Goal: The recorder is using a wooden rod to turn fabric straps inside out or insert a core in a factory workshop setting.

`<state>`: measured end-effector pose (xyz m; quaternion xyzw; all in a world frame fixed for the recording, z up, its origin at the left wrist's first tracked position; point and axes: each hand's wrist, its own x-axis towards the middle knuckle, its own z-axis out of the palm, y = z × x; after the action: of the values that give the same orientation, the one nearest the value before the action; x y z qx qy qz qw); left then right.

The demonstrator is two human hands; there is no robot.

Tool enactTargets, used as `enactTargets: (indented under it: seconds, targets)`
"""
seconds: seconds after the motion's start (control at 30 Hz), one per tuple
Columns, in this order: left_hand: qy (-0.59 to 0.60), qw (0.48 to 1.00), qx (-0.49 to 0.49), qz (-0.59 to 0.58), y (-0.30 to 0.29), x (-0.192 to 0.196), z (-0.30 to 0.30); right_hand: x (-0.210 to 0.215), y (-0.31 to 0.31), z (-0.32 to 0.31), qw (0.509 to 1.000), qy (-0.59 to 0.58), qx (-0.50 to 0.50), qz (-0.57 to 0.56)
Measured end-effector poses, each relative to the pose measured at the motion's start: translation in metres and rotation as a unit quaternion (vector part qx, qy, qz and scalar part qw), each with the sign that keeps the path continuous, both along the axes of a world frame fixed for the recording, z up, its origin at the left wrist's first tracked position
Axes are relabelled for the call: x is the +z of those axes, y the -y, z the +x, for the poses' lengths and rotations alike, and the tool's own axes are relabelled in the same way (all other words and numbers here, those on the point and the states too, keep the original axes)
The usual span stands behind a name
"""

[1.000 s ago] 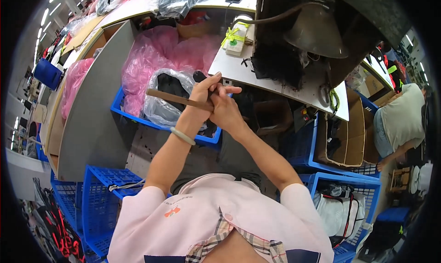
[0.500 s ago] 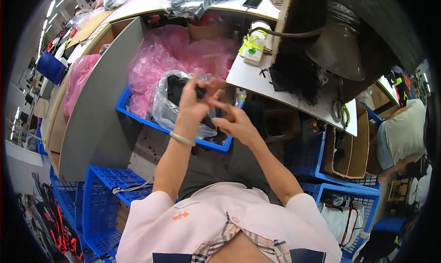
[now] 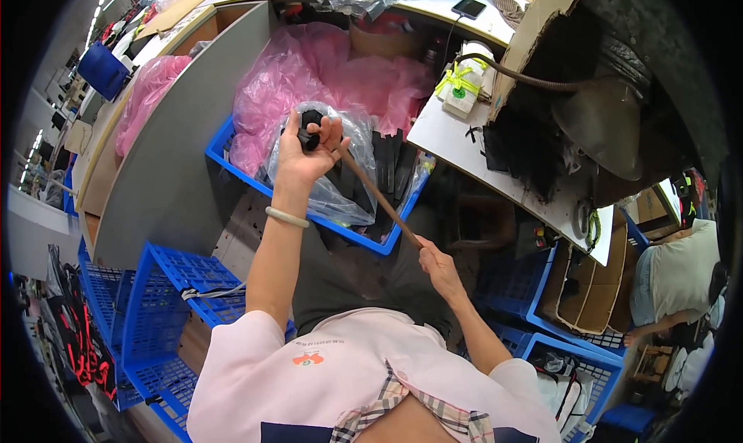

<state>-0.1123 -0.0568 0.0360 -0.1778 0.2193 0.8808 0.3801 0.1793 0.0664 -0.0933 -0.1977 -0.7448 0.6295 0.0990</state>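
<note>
Brown and thin, a strap point(image 3: 379, 199) runs taut and slanting between the person's two hands, above a blue crate point(image 3: 309, 215). The left hand point(image 3: 306, 153) is raised, fingers curled tight around a small black piece point(image 3: 311, 126) at the strap's upper end. The right hand point(image 3: 437, 261) pinches the lower end beside the white worktable point(image 3: 457, 145). A clear plastic bag point(image 3: 333, 188) of dark pieces lies in the crate.

A dark phone screen point(image 3: 468, 7) lies on the white surface point(image 3: 457, 137) at top. Open brown cardboard boxes point(image 3: 592, 292) stand at lower right.
</note>
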Motion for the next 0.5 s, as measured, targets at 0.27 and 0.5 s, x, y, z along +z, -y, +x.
enactTargets:
  seconds: [0.27, 0.5]
  targets:
    - [-0.101, 0.994, 0.018, -0.033, 0.002, 0.009, 0.004, 0.033, -0.005, -0.011, 0.993, -0.036, 0.038, 0.106]
    - [-0.385, 0.921, 0.055, -0.029, -0.027, -0.011, 0.040, 0.051, 0.040, -0.036, 0.997, -0.028, -0.060, 0.042]
